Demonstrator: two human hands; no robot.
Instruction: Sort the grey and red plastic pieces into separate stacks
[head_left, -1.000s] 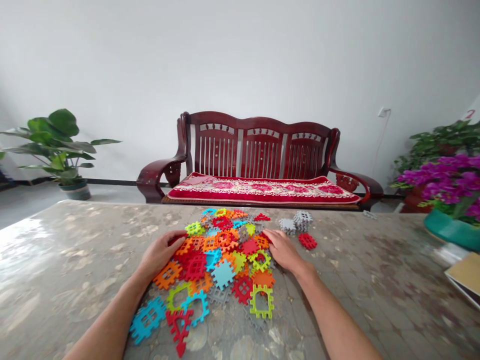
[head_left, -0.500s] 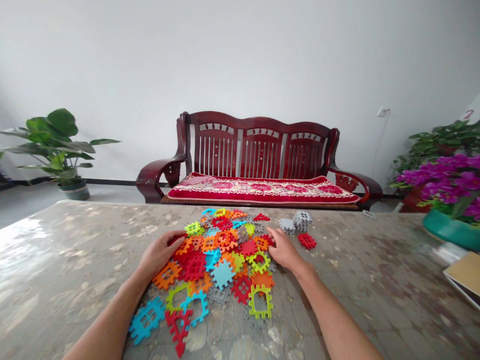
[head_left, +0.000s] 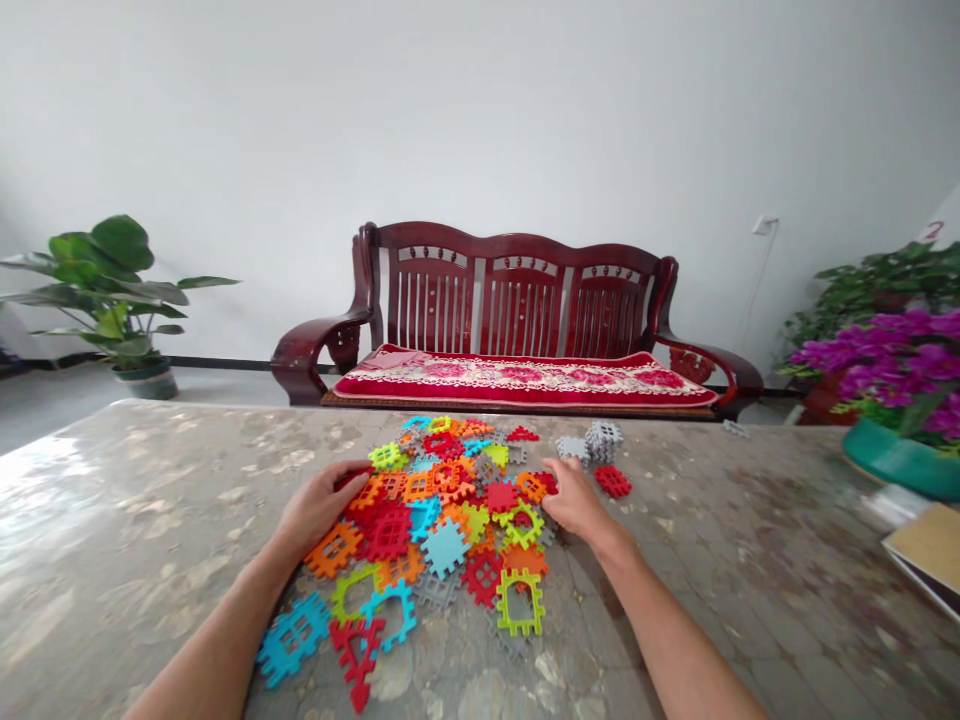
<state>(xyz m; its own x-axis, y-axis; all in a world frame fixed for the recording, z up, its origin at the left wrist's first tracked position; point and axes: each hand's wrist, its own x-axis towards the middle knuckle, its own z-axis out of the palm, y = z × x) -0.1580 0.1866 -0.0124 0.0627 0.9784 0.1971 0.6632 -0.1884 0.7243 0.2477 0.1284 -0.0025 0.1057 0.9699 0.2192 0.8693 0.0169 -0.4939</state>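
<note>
A heap of toothed plastic building tiles in red, orange, blue, green and grey lies on the table, with a light-blue tile (head_left: 445, 547) near its middle. My left hand (head_left: 324, 503) rests at the heap's left edge, thumb and fingers closed round a dark red tile (head_left: 355, 478) that they mostly hide. On the right side, my right hand (head_left: 576, 497) has its fingers curled on a red tile (head_left: 549, 482), with the index finger raised a little. Beside that tile lie an orange tile (head_left: 532, 487) and a red solid tile (head_left: 502, 496).
Beyond my right hand sit a grey cube built of tiles (head_left: 604, 441), a flat grey tile (head_left: 573, 448) and a lone red tile (head_left: 613, 481). A flower pot (head_left: 900, 460) and a box (head_left: 930, 550) stand far right. A wooden bench (head_left: 517, 300) is behind the table (head_left: 720, 560).
My right hand has moved slightly right, and the red tile at its fingers and the neighbouring orange and red tiles have shifted right too. My left hand has stayed put.
</note>
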